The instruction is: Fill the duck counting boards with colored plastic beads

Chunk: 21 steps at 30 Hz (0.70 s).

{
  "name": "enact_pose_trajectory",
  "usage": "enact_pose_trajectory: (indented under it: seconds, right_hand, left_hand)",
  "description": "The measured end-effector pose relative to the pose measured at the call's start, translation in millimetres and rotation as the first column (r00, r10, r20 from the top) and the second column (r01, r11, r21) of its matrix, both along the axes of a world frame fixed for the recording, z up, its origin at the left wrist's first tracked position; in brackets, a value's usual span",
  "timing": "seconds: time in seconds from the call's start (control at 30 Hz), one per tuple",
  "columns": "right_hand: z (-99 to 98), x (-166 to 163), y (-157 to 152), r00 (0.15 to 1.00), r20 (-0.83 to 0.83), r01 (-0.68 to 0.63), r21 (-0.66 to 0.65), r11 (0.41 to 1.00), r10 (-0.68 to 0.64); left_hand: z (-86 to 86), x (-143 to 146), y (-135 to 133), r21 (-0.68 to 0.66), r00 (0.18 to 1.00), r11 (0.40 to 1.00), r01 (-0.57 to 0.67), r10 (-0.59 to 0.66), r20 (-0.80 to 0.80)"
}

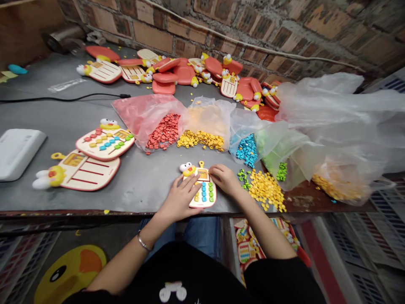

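A cream toy counting board [205,202] with a yellow, white-eyed duck head lies at the table's front edge. Yellow, blue and green beads sit in its slots. My left hand [183,196] rests over the board's left side, fingers stretched out flat and covering part of the slots. At the board's upper right edge, my right hand [225,179] has its fingers bent and drawn together; whatever is between the fingertips is hidden. Loose green beads [243,177] and a pile of yellow beads [267,190] lie to the right of that hand.
Behind the board stand plastic bags of red beads [163,131], yellow beads [201,139] and blue beads [247,150]. Two boards are stacked at left, the upper one beaded [104,141], near a white box [20,152]. Several red-backed boards [185,71] line the brick wall.
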State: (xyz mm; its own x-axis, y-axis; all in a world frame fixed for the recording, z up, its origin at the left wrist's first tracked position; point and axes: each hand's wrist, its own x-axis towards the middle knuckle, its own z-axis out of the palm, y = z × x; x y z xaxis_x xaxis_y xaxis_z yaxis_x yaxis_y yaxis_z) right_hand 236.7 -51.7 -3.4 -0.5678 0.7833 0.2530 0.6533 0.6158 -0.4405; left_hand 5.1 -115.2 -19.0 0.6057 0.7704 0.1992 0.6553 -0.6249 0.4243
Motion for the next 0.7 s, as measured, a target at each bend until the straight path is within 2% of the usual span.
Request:
enact_pose_trajectory:
  seconds: [0.37, 0.7]
  right_hand:
    - [1.4, 2.3, 3.3, 0.990, -0.134, -0.052, -0.090, 0.995, 0.040]
    - [0.1, 0.3, 1.1, 0.987, -0.157, -0.022, -0.059, 0.998, 0.012]
  left_hand:
    - [-1.9, 0.2, 0.1, 0.016, 1.000, 1.000, 0.001, -0.001, 0.016]
    - [-0.9, 0.8, -0.7, 0.026, 1.000, 1.000, -0.006, 0.005, 0.023]
